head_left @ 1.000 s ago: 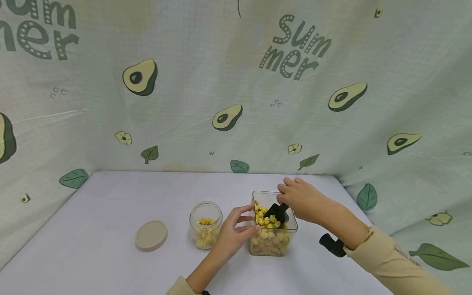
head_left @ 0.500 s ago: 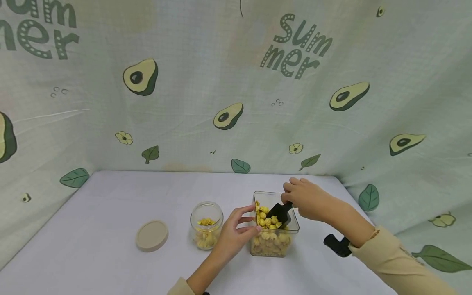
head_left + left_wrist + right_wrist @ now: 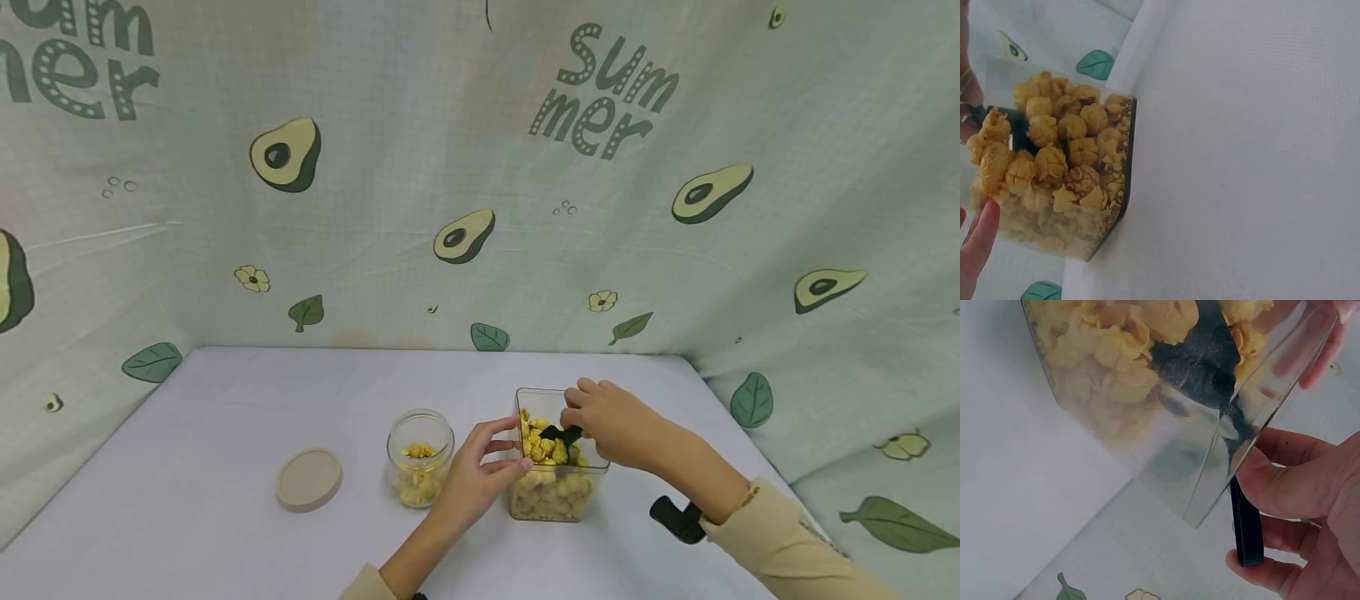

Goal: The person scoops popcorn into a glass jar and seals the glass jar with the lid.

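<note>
In the head view a clear square container (image 3: 597, 470) of yellow popcorn (image 3: 542, 448) stands on the table. My left hand (image 3: 480, 468) holds its near left corner, thumb at the front rim and fingers along the left wall. My right hand (image 3: 618, 423) grips the handle of a black scoop (image 3: 566, 437) over the right rim. Through the clear wall in the right wrist view, the scoop's blade (image 3: 1200, 362) lies among the popcorn, its handle (image 3: 1247, 525) between thumb and fingers. The left wrist view shows popcorn (image 3: 1047, 162) partly covering the blade.
Left of the container stands a round clear jar (image 3: 393, 454), lidless, with some popcorn at its bottom. A beige round lid (image 3: 308, 480) lies flat farther left on the white table (image 3: 225, 467). A printed curtain (image 3: 375, 167) hangs behind and at both sides.
My right hand shifts slightly right, then back left and down. The scoop's blade tips and goes deeper into the popcorn, now showing less. My left hand keeps its place on the container.
</note>
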`<state>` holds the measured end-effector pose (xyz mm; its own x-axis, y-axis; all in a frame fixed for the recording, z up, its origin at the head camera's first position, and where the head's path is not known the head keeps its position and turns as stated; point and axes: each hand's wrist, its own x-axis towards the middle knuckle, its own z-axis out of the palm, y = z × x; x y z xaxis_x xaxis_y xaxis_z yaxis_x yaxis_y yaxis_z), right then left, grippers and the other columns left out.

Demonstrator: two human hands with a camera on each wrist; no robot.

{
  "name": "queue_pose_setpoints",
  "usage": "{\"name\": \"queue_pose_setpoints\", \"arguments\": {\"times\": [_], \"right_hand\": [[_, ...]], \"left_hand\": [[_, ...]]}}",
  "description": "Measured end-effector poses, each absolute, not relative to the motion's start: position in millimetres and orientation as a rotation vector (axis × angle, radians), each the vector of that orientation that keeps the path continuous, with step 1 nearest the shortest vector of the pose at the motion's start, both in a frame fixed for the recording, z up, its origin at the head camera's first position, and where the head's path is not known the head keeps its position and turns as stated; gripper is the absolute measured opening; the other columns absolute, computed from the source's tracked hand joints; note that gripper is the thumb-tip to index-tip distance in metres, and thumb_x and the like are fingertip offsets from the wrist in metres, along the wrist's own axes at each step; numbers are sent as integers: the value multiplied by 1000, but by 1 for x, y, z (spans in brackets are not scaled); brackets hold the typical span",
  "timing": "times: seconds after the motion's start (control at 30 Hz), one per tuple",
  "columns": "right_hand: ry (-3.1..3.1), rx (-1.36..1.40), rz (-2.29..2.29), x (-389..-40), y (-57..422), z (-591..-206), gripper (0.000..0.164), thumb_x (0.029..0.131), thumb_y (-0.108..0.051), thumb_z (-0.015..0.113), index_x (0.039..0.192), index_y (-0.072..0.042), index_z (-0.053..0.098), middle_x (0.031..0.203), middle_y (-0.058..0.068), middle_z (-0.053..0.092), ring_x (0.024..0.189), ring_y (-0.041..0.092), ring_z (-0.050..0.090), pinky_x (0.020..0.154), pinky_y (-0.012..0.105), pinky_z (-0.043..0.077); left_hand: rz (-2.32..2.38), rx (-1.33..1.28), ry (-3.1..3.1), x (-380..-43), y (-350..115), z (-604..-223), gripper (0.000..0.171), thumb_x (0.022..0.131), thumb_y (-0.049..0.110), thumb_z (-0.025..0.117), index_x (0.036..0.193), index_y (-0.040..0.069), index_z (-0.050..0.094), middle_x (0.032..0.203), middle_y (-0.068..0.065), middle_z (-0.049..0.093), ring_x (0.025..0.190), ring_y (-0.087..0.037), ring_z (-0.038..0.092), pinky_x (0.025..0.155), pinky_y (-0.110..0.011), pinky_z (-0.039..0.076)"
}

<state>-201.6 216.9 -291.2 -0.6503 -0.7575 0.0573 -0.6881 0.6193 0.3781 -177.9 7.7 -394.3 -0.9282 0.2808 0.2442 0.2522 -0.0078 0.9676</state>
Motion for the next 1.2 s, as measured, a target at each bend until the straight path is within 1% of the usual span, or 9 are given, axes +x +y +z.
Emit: {"name": "queue_pose_setpoints", "arguments": {"times": [0.17, 0.4, 0.57, 0.8, 1.0, 1.2], "right_hand": [[-2661, 1182, -402, -202, 222, -293, 22, 75, -5, 74, 92, -17, 66, 83, -5, 52, 75, 13, 42, 65, 27, 41], [-2688, 1192, -256, -203, 227, -293, 23, 74, -4, 74, 92, -16, 67, 84, -6, 53, 76, 12, 44, 66, 27, 43], [-2724, 1176, -177, -203, 231, -292, 22, 75, -1, 72, 92, -15, 66, 84, -6, 53, 76, 12, 43, 67, 28, 44], [-2808, 1099, -5, -203, 240, -291, 19, 80, -3, 68, 95, -16, 66, 87, -7, 55, 77, 9, 41, 65, 25, 43], [-2762, 1141, 17, -200, 239, -292, 20, 78, -1, 70, 93, -14, 67, 85, -7, 55, 76, 9, 41, 64, 24, 43], [-2802, 1103, 58, -197, 241, -293, 20, 79, -1, 69, 94, -15, 68, 86, -7, 56, 77, 8, 40, 64, 23, 44]], "left_hand": [[2134, 591, 2196, -178, 9, -395, 50, 85, 18, 66, 132, 13, 50, 130, -8, 46, 114, -26, 51, 89, -24, 50], [2128, 594, 2206, -178, 10, -395, 50, 85, 21, 67, 132, 14, 50, 131, -8, 46, 114, -26, 51, 89, -23, 50], [2144, 612, 2199, -178, 9, -394, 50, 85, 20, 67, 131, 12, 50, 131, -9, 46, 114, -27, 51, 91, -28, 50], [2149, 625, 2208, -178, 8, -392, 51, 85, 20, 67, 131, 9, 50, 131, -11, 47, 114, -29, 52, 90, -27, 51], [2151, 629, 2207, -178, 9, -392, 51, 85, 19, 67, 132, 8, 49, 131, -11, 46, 114, -29, 52, 90, -27, 51], [2138, 612, 2217, -178, 11, -394, 52, 84, 19, 68, 132, 9, 49, 131, -10, 47, 113, -29, 52, 91, -31, 51]]}}
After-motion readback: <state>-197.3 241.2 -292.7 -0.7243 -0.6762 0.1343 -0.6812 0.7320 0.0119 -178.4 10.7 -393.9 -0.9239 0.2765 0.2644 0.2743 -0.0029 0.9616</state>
